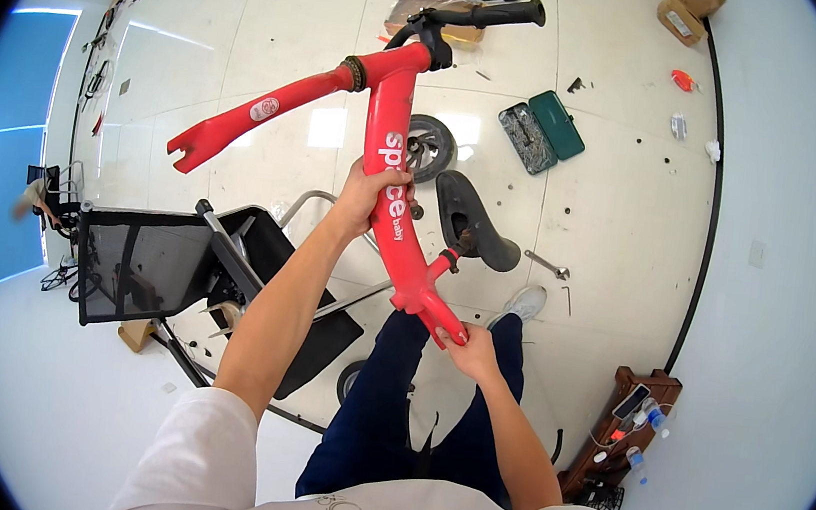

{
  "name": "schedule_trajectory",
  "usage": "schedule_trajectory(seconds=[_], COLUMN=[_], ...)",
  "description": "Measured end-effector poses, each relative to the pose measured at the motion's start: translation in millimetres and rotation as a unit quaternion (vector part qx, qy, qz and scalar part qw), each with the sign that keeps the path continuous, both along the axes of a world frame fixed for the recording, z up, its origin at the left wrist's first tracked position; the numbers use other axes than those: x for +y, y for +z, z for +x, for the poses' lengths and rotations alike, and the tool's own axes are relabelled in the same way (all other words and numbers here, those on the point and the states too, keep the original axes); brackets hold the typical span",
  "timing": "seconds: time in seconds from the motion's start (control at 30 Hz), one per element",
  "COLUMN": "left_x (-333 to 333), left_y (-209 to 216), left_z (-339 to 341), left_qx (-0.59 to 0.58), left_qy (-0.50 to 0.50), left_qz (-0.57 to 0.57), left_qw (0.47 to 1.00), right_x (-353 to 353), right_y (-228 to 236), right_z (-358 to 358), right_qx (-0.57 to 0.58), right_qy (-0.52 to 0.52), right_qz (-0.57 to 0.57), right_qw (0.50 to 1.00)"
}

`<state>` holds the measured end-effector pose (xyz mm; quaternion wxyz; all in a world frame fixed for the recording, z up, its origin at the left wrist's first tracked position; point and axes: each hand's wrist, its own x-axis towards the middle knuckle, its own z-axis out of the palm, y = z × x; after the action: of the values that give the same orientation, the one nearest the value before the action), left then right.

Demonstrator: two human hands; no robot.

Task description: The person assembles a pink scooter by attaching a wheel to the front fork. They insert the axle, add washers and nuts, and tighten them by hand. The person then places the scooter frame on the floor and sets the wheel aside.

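A red children's bike frame (390,117) is held up in front of me, without wheels. My left hand (366,195) wraps round its thick main tube, at about the middle. My right hand (473,351) is closed on the forked rear end, low and near my legs. The red front fork (263,110) sticks out to the left, its slotted end bare. At the top sit the black handlebars (491,13) with a brake lever. A black saddle (472,220) juts to the right on its red post.
On the tiled floor lie a small wheel (430,150), an opened green toolbox (543,132), an adjustable wrench (548,265) and a hex key (567,300). A black mesh chair (150,266) stands left. A wooden stand (608,439) with bottles is right. Cardboard boxes (681,19) sit far right.
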<state>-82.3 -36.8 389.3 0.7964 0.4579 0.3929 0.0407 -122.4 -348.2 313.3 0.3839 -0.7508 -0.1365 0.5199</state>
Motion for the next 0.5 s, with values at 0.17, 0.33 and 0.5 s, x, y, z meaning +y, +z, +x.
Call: schedule_trajectory(seconds=[0.17,0.33,0.5], left_x=[-11,-58,-121], left_y=[-44,-112,-130], left_z=[-20,-57,-75], left_qx=[0.038,0.075,0.125], left_qy=[0.042,0.112,0.154], left_qz=[-0.058,-0.212,-0.295], left_qw=[0.997,0.968,0.934], right_x=[-19,-80,-136], right_y=[-1,-6,14], right_z=[-9,13,34], right_qx=[-0.083,-0.207,-0.307], right_qy=[-0.026,0.037,0.168], right_qz=[-0.082,-0.14,-0.198], right_qw=[0.993,0.968,0.916])
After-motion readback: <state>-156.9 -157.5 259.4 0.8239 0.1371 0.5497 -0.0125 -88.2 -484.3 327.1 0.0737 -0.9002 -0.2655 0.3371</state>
